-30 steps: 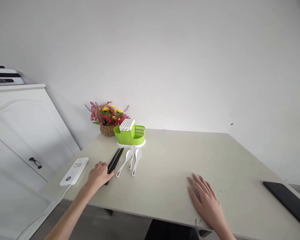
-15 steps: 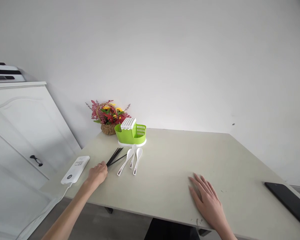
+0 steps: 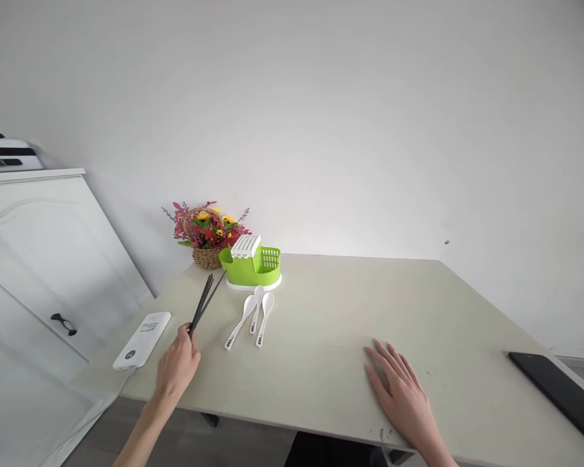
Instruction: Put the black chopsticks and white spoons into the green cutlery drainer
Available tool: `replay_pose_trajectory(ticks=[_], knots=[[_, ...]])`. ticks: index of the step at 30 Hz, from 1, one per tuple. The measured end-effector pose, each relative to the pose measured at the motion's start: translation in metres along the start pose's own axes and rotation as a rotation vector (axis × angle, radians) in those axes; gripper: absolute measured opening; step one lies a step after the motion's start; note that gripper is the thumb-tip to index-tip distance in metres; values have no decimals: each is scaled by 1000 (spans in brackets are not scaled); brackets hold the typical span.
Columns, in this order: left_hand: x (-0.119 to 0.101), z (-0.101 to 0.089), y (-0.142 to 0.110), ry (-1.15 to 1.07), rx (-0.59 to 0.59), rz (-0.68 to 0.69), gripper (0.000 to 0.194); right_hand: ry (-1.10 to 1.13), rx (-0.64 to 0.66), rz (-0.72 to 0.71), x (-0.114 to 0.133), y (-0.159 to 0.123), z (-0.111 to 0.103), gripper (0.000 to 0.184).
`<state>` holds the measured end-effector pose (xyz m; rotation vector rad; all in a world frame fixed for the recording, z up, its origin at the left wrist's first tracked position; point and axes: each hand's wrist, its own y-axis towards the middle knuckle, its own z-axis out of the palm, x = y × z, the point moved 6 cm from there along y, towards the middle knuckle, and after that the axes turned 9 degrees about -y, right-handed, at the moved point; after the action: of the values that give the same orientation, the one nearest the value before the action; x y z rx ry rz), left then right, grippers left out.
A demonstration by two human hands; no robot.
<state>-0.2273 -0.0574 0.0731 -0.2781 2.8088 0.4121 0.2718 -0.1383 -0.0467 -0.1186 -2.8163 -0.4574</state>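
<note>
My left hand [image 3: 178, 362] is closed around the lower ends of a bunch of black chopsticks [image 3: 204, 303], which fan out and point up and away. One chopstick splays off to the right of the others, towards the green holder. To the right of that hand lie three white spoons [image 3: 240, 322], close together with their bowls at the far end. Just behind them stands a green utensil holder [image 3: 246, 271] with a white slatted top and a white base. My right hand [image 3: 401, 392] rests flat on the table, fingers stretched out, holding nothing.
A wicker basket of artificial flowers [image 3: 207, 257] stands behind the holder against the wall. At the left edge lies a white power bank [image 3: 143, 340] with a cable. A black phone-like slab [image 3: 557, 392] lies at the right of the table [image 3: 321, 324]. A white cabinet [image 3: 43, 272] borders the left side.
My left hand has lifted the chopsticks off the table, and they now point more upward. My right hand has stayed in place. The view has shifted slightly.
</note>
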Motion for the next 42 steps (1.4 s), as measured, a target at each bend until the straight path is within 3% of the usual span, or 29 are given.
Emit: replay_pose_trajectory(ticks=[3, 6, 10, 14, 19, 24, 31, 42], knots=[[-36, -7, -13, -217, -55, 74, 33, -5, 10, 3, 0, 0, 0, 60], [-91, 1, -30, -439, 58, 198, 34, -2, 3, 5, 1, 1, -1, 58], [-159, 35, -53, -523, 239, 348, 31, 0, 0, -2, 3, 1, -4, 58], [-194, 77, -64, -326, 311, 410, 23, -1, 4, -19, 6, 1, -8, 59], [-209, 98, -69, -74, 326, 397, 29, 1, 2, -24, 5, 1, -10, 57], [-220, 97, -73, 47, 302, 404, 37, 21, -8, -21, 6, 1, -11, 57], [-228, 100, -73, 104, 367, 428, 35, 12, -19, -24, 6, 0, -9, 57], [-236, 90, -73, 129, 401, 452, 31, 12, -26, -29, 5, 0, -8, 57]])
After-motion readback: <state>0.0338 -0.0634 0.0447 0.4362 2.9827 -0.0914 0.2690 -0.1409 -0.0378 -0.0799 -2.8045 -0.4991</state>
